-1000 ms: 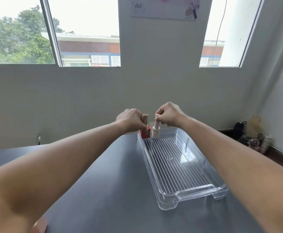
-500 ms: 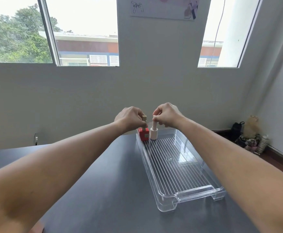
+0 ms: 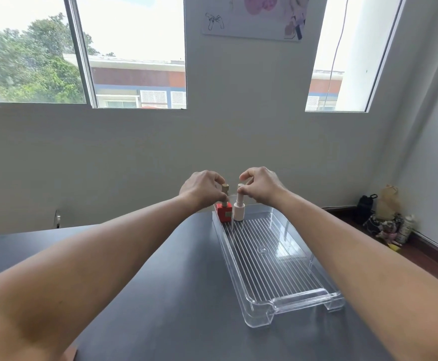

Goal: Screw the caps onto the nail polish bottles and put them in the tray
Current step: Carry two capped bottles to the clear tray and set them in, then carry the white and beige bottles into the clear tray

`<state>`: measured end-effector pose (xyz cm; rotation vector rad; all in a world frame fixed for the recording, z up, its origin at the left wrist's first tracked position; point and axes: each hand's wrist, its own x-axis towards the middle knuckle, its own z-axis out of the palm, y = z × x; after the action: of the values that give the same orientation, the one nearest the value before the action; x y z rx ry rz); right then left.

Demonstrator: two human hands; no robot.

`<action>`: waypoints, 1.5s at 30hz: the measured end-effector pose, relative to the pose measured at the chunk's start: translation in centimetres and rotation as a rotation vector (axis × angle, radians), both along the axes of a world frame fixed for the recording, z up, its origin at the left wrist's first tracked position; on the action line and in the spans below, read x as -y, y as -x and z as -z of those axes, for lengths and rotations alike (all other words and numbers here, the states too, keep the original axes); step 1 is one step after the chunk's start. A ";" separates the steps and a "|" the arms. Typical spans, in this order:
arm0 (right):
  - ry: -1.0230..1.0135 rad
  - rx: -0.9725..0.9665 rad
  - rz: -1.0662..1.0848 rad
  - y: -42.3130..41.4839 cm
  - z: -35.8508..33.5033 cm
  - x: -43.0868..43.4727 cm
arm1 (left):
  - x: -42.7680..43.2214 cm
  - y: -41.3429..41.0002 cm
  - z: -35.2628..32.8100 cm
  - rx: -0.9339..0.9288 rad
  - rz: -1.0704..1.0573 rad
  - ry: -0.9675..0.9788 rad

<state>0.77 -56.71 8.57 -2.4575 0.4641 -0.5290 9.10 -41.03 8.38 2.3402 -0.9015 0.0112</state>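
Upright at the far left corner of the tray (image 3: 301, 296), the red bottle (image 3: 224, 213) has its gold cap (image 3: 225, 189) pinched from above by the left hand (image 3: 203, 190), while the white bottle (image 3: 238, 211) just beside it has its white cap (image 3: 240, 191) pinched by the right hand (image 3: 261, 187).

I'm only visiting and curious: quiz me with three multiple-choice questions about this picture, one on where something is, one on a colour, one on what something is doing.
1. At which end of the clear tray do the two nail polish bottles stand?
A) near end B) far end C) middle

2. What colour is the bottle under the gold cap?
A) red B) green C) black

3. What is the left hand doing?
A) hanging idle B) lifting the tray C) pinching the gold cap

Answers:
1. B, both stand farthest from the person.
2. A, the red bottle stands beside the white bottle.
3. C, its fingers close on that cap, as the right hand does on the white cap.
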 end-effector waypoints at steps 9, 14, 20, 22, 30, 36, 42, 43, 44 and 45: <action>0.010 0.169 0.064 3.5 -1.3 -2.7 | -4.9 1.7 -1.9 0.007 -0.020 0.122; -0.042 0.314 0.024 5.9 -2.7 -7.5 | -10.8 4.4 -4.1 0.050 0.009 0.162; -0.163 0.343 -0.136 8.7 -2.8 -15.4 | -20.4 7.9 -5.1 0.060 -0.017 0.181; -0.195 0.317 -0.192 9.2 -2.3 -17.9 | -23.7 8.7 -4.8 0.048 -0.047 0.187; -0.193 0.210 -0.329 10.2 0.2 -26.5 | -35.2 10.0 -2.2 -0.021 -0.125 0.156; -0.191 0.165 -0.393 10.4 1.1 -29.9 | -40.0 10.1 -0.1 -0.052 -0.162 0.207; -0.136 0.067 -0.436 10.2 1.5 -31.3 | -41.0 10.4 1.8 -0.120 -0.154 0.223; -0.127 0.058 -0.435 10.1 1.6 -31.4 | -41.0 10.4 2.0 -0.124 -0.156 0.221; -0.119 0.051 -0.434 10.1 1.7 -31.5 | -41.0 10.5 2.3 -0.129 -0.158 0.216; -0.113 0.044 -0.433 10.0 1.8 -31.5 | -40.9 10.5 2.4 -0.136 -0.163 0.209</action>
<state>-9.20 -25.21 6.78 -2.3352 -0.0600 -0.3613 -1.45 -0.16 5.94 2.1838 -0.6121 0.0126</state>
